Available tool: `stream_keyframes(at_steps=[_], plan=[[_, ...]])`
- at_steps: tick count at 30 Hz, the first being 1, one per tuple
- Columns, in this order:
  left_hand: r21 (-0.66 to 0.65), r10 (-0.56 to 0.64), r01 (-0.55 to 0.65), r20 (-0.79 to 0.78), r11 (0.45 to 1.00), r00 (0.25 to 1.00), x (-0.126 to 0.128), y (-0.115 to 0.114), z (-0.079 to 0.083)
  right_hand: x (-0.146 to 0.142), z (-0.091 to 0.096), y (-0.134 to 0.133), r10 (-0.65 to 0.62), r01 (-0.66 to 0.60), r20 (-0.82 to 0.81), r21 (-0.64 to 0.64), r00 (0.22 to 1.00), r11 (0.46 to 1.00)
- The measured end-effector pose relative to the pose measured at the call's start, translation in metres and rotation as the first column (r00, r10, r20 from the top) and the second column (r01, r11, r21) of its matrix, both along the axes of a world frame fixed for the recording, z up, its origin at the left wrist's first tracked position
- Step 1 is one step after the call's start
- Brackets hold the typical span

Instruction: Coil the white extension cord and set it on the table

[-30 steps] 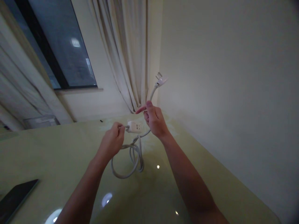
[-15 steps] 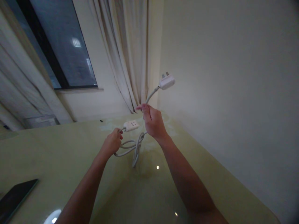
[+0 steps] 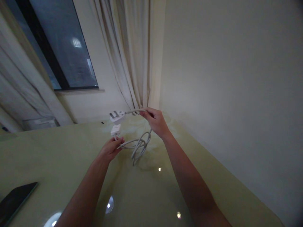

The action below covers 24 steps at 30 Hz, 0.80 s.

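Note:
A white extension cord [image 3: 138, 145] hangs in loose loops between my two hands above a glossy yellow-green table [image 3: 71, 157]. My right hand [image 3: 155, 121] pinches the cord a short way behind its white plug [image 3: 117, 116], which points left with its prongs showing. My left hand [image 3: 111, 148] is closed on the cord just below the small white socket block [image 3: 115, 129], which stands upright right under the plug. The plug and the socket block are close together but apart.
A dark flat tablet or phone [image 3: 15, 200] lies at the table's near left edge. Pale curtains [image 3: 129, 53] hang in the corner behind the table, beside a dark window [image 3: 59, 44]. A plain wall [image 3: 224, 78] runs along the table's right side.
My right hand swung the plug from high on the right down and to the left, over the socket block. My left hand turned the socket block from lying sideways to upright.

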<state>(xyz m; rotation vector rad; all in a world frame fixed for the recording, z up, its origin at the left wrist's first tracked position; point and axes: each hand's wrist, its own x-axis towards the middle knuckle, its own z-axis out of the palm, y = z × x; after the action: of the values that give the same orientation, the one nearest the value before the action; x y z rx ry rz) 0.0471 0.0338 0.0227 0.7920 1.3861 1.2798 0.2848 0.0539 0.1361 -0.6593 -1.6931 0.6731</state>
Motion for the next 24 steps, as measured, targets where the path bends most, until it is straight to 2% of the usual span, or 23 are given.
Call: stream_keyframes(at_steps=[3, 7, 12, 16, 18, 20, 22, 24], plan=[[-0.006, 0.047, -0.046, 0.033, 0.999, 0.998, 0.0, 0.004, -0.003, -0.001, -0.003, 0.004, 0.024, -0.025, -0.018, -0.069, 1.0, 0.997], [-0.008, 0.056, -0.057, -0.027, 0.998, 0.998, 0.0, 0.003, -0.007, 0.001, -0.006, 0.006, 0.053, -0.046, 0.063, -0.102, 0.997, 0.994], [0.017, 0.004, 0.0, -0.254, 1.0, 0.967, -0.01, -0.006, -0.004, 0.0, -0.008, 0.002, 0.133, -0.108, 0.193, -0.132, 0.972, 0.985], [0.124, 0.036, 0.03, -0.493, 0.992, 0.869, -0.021, -0.01, 0.017, -0.002, -0.008, -0.001, 0.137, -0.1, 0.196, -0.185, 0.971, 0.978], [0.21, 0.032, 0.105, -0.563, 0.972, 0.826, -0.017, -0.01, 0.03, -0.001, -0.007, -0.002, 0.148, -0.111, 0.193, -0.191, 0.97, 0.975], [0.257, -0.047, 0.252, -0.609, 0.933, 0.792, -0.006, -0.011, 0.038, 0.0, -0.005, -0.004, 0.19, -0.154, 0.174, -0.2, 0.966, 0.968], [0.256, -0.16, 0.407, -0.644, 0.877, 0.748, 0.008, -0.013, 0.039, 0.002, -0.002, -0.005, 0.249, -0.216, 0.131, -0.225, 0.96, 0.95], [0.231, -0.249, 0.5, -0.651, 0.835, 0.717, 0.017, -0.016, 0.034, 0.004, -0.001, -0.008, 0.287, -0.259, 0.081, -0.255, 0.954, 0.932]])
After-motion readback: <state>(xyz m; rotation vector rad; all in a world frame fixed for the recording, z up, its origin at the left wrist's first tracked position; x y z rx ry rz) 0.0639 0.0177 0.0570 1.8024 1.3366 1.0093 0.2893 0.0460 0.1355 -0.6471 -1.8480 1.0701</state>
